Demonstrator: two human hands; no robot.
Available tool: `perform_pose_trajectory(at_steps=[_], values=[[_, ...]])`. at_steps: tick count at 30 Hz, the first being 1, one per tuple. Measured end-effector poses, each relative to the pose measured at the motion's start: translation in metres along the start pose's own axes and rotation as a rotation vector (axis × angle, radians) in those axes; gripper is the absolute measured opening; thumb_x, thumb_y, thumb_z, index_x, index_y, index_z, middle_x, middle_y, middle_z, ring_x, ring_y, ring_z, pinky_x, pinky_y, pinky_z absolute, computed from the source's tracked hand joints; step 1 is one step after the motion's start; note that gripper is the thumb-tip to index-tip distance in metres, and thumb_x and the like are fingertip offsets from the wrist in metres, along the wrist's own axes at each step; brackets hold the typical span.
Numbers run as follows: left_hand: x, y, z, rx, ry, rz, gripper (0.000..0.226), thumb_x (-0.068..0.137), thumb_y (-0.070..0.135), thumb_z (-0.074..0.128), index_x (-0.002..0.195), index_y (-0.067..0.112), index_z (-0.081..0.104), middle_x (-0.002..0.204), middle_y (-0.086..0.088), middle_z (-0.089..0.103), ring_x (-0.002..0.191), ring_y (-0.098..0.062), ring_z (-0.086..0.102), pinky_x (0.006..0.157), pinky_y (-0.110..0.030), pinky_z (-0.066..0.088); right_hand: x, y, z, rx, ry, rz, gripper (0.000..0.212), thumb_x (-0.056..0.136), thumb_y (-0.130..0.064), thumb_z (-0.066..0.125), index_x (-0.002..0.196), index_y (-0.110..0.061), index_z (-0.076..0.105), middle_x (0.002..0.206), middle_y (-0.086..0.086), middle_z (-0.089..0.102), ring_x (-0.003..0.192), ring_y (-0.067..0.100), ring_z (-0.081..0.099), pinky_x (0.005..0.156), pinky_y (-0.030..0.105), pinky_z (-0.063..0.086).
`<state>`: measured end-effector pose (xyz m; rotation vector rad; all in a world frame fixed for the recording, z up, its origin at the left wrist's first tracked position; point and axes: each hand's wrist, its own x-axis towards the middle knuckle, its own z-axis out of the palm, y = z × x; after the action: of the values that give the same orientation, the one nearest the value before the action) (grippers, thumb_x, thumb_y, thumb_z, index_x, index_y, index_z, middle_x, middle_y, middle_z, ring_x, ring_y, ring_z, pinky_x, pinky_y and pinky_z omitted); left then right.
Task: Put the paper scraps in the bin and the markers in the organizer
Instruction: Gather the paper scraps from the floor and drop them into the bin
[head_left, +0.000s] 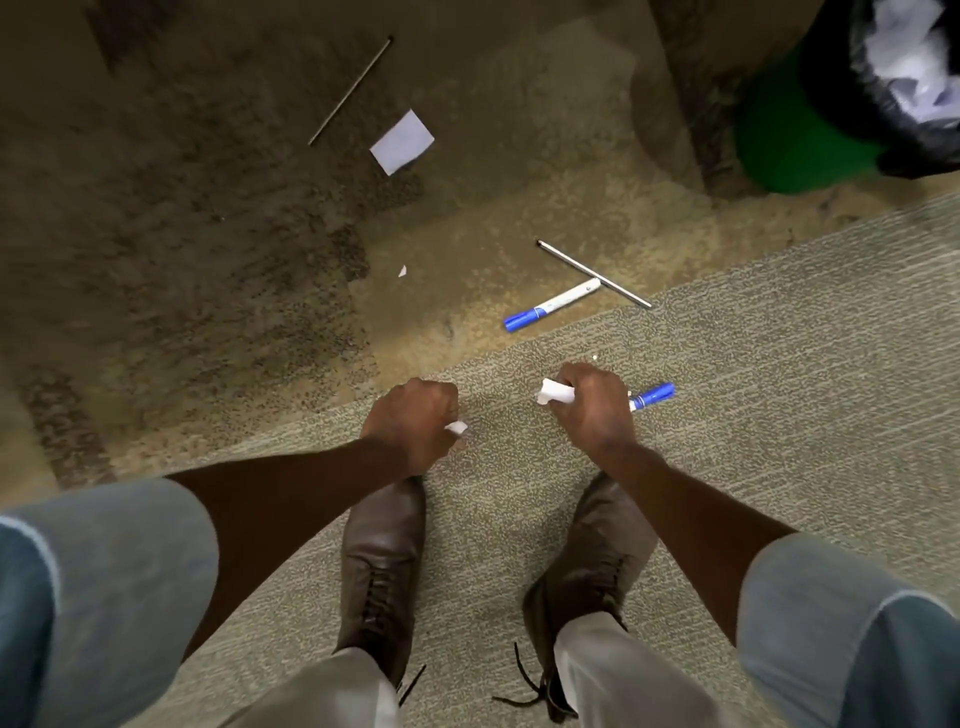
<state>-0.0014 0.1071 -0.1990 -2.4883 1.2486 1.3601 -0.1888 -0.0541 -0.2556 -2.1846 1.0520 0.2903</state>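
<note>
Paper scraps, head view: I held one small scrap (456, 427) pinched in my left hand (410, 423) and one crumpled wad (556, 397) in my right hand (592, 410). A square sheet (402, 141) lay on the carpet (727, 364) well ahead, a tiny chip (402, 270) lay nearer, and a white speck (595, 357) lay just beyond my right knuckles.
Markers: one blue-capped marker (652, 397) stuck out of my right fist beside the wad. A second marker (550, 306) lay on the floor ahead, its pale end touching a metal rod (595, 274).
Fingers: both hands were curled closed around their loads, and I saw no free finger on either.
Bin: the green bin (789, 140), black-lined, stood at the far upper right, well apart from my hands, with white paper (914, 47) already inside.
Organizer: not in view.
Risk, mixed load: my right hand carried wad and marker together, so emptying it over the bin could have dropped the marker in with the paper.
Risk, overfilled grip: reaching for the second marker with that full hand could have shed the wad.
Risk, small pieces: the chip and speck were easy to overlook, and the small scrap could have slipped from my left pinch.
Risk, rod: lifting the second marker could have dragged the touching rod.
Count, paper: five pieces outside the bin, two held and three on the floor.
Count, markers: two, one held and one on the floor.
Count, rods: two, the other a thin rod (349, 91) far ahead.
Count, bins: one.
</note>
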Motion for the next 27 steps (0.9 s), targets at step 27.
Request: perform_pose_trajectory(at_steps=[27], values=[[0.051,0.374,-0.224,-1.096,0.220,-0.179,0.031,0.082,0.010,0.086,0.074,0.009,0.057,0.076,-0.016,0.072,0.055,-0.027,0.075,0.044,-0.025,0.054,0.022,-0.004,-0.408,0.897,0.471,0.698,0.024,0.071,0.012,0.084,0.085,0.002,0.067,0.085,0.019,0.075,0.060,0.025,0.076,0.057,0.035,0.065]])
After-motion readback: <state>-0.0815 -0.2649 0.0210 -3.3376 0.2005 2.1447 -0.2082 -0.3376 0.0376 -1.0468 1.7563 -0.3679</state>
